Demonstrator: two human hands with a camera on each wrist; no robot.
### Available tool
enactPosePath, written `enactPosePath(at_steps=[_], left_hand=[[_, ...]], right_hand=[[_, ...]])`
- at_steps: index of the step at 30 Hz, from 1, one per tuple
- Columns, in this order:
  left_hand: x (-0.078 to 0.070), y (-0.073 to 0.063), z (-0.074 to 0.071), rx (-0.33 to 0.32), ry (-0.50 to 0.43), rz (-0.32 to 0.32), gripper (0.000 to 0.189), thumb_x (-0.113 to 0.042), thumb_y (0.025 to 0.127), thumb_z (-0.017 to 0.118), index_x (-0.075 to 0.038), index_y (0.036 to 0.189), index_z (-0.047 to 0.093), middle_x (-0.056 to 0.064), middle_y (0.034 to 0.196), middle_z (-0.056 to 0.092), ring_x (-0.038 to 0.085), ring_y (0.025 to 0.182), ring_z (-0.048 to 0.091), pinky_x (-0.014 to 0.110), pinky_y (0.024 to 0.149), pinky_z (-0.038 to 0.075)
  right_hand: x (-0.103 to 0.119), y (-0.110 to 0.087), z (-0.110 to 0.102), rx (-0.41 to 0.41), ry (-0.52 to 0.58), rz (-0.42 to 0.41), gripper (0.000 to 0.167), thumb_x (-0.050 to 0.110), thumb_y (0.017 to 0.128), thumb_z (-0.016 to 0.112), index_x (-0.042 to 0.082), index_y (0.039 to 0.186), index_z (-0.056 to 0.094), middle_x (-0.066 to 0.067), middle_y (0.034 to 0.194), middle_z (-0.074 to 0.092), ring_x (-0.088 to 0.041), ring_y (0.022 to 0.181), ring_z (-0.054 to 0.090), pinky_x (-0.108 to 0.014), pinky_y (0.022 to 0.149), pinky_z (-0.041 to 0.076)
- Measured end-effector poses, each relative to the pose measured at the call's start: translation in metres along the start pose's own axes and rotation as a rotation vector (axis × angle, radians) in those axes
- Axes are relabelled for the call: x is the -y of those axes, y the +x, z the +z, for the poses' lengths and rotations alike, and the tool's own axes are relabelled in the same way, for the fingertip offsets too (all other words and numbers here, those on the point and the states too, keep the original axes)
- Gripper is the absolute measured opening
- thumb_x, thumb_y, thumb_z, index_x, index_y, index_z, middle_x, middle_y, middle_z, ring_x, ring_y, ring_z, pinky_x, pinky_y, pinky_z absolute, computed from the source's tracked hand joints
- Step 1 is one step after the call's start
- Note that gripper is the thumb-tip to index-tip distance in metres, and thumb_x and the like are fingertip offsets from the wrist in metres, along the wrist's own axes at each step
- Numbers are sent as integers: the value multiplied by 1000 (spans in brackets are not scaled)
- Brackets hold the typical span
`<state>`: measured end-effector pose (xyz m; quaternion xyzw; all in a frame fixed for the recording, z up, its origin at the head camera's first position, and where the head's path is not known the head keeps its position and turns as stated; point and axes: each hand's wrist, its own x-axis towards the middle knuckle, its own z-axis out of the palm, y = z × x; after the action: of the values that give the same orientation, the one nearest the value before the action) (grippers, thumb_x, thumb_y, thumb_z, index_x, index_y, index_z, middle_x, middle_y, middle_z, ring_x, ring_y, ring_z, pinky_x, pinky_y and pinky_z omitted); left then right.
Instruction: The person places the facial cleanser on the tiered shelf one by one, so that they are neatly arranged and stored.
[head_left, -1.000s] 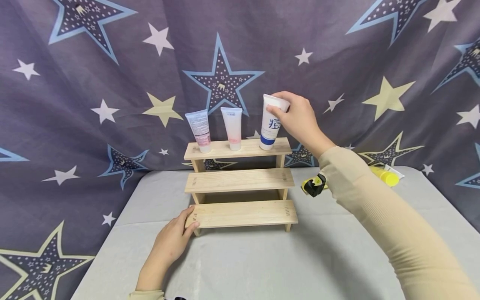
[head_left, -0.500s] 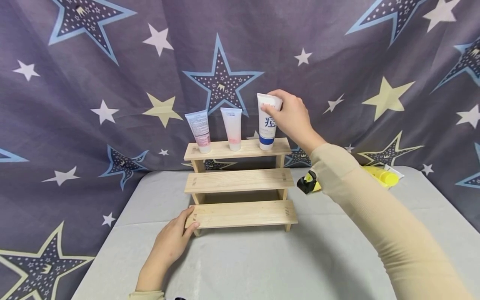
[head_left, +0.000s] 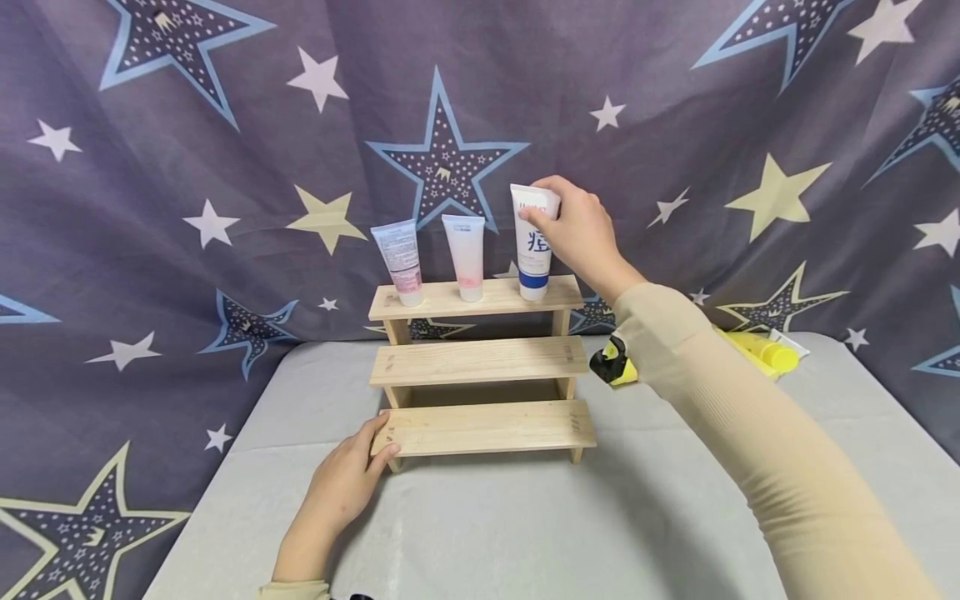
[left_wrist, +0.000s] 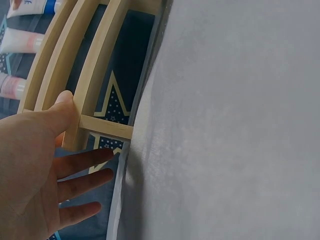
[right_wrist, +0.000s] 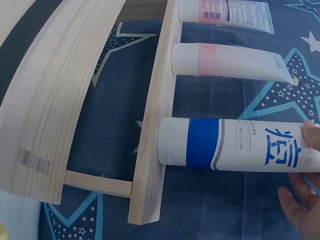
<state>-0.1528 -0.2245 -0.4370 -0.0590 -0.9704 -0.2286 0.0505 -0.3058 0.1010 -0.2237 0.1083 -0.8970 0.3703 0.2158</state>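
Note:
A three-step wooden display rack stands on the table. My right hand pinches the top end of a white squeeze tube with a blue band. The tube stands cap down at the right of the top step, its cap against the board in the right wrist view. To its left on the same step are two pink-and-white tubes, one upright and one leaning slightly. My left hand holds the left end of the lowest step between thumb and index finger; its other fingers are spread.
Yellow tubes lie on the table at the back right, partly behind my right sleeve. Another yellow item shows beside the black wrist strap. A star-patterned curtain hangs behind the rack.
My right hand has shifted slightly left with the white tube, which has gone from tilted to nearly upright on the top step. The left hand has stayed in place.

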Motion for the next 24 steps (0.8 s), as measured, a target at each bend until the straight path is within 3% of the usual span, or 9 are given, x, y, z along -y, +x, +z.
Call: enactPosePath(at_steps=[17, 24], left_hand=[[1, 5, 1, 12, 12, 0, 57, -36, 102, 54, -9, 150, 39, 26, 136, 56, 45, 119, 56, 61, 96, 44], [2, 5, 0, 13, 9, 1, 57, -36, 102, 55, -8, 150, 40, 26, 136, 55, 46, 119, 56, 61, 96, 44]], right_hand=[[-2, 0, -1, 36, 25, -23, 40, 29, 99, 63, 12, 135, 55, -12, 120, 66, -24, 99, 64, -43, 84, 52], [-6, -5, -4, 14, 59, -78, 41, 23, 99, 62, 13, 137, 52, -12, 111, 65, -23, 97, 62, -40, 80, 49]])
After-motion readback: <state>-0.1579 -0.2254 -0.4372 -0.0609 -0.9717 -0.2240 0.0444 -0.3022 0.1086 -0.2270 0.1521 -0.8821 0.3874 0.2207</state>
